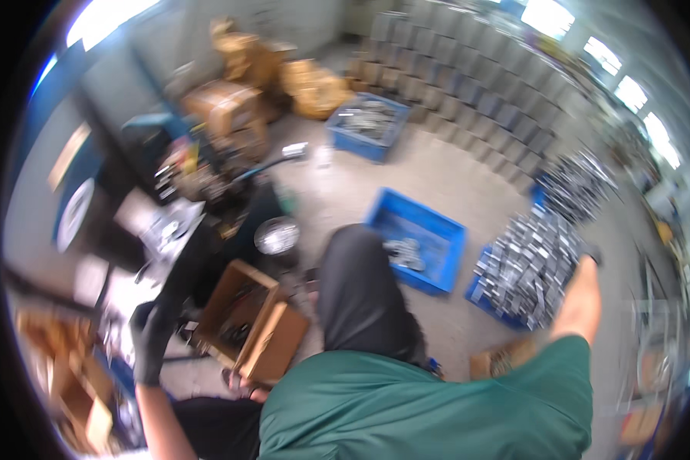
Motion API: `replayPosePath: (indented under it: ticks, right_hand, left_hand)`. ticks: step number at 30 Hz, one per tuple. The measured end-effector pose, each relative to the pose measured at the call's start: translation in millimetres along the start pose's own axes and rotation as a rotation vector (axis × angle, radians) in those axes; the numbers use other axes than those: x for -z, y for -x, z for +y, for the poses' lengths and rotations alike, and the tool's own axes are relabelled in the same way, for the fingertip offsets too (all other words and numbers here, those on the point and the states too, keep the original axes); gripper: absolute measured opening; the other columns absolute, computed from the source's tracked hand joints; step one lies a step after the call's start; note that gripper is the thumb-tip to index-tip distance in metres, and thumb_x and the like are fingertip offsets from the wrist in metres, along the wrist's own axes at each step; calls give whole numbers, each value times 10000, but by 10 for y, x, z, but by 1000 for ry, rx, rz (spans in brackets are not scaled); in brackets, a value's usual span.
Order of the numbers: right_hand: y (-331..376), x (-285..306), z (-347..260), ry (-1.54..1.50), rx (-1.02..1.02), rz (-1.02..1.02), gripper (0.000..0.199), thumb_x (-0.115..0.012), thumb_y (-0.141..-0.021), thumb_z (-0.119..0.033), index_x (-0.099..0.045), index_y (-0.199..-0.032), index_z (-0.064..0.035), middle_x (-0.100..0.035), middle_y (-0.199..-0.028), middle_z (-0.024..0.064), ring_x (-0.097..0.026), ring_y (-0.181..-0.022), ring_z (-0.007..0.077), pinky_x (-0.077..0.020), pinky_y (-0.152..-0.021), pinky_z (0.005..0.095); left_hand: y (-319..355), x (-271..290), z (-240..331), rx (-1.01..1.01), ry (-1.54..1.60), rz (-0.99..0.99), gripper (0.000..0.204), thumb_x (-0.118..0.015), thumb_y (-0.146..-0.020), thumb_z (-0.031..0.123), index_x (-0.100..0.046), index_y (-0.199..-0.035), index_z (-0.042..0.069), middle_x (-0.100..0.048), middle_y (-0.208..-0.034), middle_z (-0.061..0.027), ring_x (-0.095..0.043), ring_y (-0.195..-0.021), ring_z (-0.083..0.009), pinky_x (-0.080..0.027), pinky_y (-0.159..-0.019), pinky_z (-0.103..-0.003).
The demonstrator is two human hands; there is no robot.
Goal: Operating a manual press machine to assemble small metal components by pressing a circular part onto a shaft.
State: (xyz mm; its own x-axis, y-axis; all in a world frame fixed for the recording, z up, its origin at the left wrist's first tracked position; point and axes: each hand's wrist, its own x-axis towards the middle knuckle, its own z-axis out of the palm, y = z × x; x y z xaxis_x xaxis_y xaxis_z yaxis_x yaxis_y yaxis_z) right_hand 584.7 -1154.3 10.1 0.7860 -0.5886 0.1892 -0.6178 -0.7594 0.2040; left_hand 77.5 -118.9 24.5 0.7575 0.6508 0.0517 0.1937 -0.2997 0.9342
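I am reaching my right hand [590, 257] onto the heaped metal parts [530, 264], grip hidden, while my gloved left hand [150, 341] hangs loosely curled and empty beside the wooden box [245, 322]; picking next needs a firm pinch.

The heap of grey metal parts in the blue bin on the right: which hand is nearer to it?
Right. The right hand reaches to the upper right edge of the heap of metal parts, apparently touching it. The gloved left hand hangs far across the picture, beside the brown cardboard box.
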Motion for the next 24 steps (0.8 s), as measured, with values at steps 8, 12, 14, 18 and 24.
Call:
replayPosePath:
  ticks: [8,12,14,18,24]
  right_hand:
    - [566,872,-3164,-797,896,-398,110,-653,-887,-64,-694,-955,13,-685,-828,145,-654,-770,249,-523,-722,386]
    - [2799,1691,-4517,-632,1635,-272,158,-651,-903,-96,-703,-1007,10,-719,-931,135,-688,-860,242,-543,-767,376]
    - [3987,2175,-4881,-544,1909,-310,193,-658,-884,-105,-712,-1025,16,-721,-958,174,-706,-910,302,-553,-807,395]
    - [5835,2801,-5196,-276,2321,-273,270,-678,-845,-184,-720,-1044,-6,-698,-1020,235,-685,-948,410,-556,-843,456]
    - [7127,2607,-5443,-221,2622,-439,261,-684,-831,-157,-725,-1054,-26,-709,-984,233,-676,-940,409,-550,-823,457]
  left_hand:
    - [-27,559,66,14,91,145,316,-648,-966,230,-692,-1163,-13,-700,-962,-61,-635,-851,-125,-536,-753,-292]
    - [-52,762,-120,65,308,341,314,-686,-942,219,-670,-1154,-12,-680,-897,-63,-643,-777,-134,-544,-707,-277]
    - [-126,887,-276,42,271,469,296,-689,-936,202,-665,-1135,-16,-676,-885,-63,-642,-752,-136,-544,-686,-277]
    - [-172,1286,-637,-79,-3,856,301,-680,-929,178,-656,-1144,-33,-696,-922,-93,-671,-849,-179,-546,-785,-300]
    - [69,1913,-1239,247,-389,1218,388,-714,-841,242,-713,-1142,-3,-735,-1063,-198,-711,-1000,-310,-543,-920,-385]
